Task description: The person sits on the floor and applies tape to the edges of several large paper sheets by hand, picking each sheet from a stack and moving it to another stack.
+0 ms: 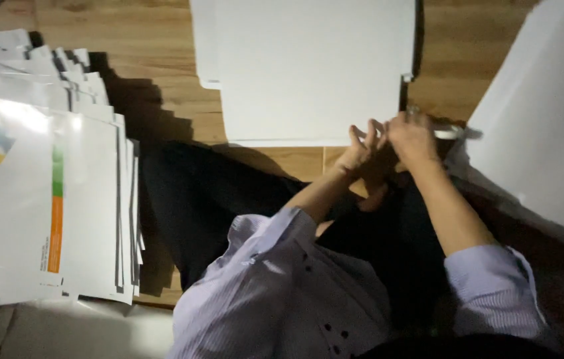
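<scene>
Working just below the white sheet stack (pixel 315 66), our left hand (pixel 361 154) and right hand (pixel 413 136) met on a small metal clip (pixel 451 131); whether either grip closed on it, we couldn't tell. It risked slipping, fingers crowding it.

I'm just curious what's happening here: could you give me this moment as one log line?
left hand: fingers at near edge of white sheet stack | right hand: on metal ring | printed sheets: far left on wood floor

A dim room with a wood-plank floor (pixel 155 80) used as paper-work space: fanned printed sheets (pixel 42 186) at left, blank white sheets (pixel 308 66) at upper centre.
</scene>
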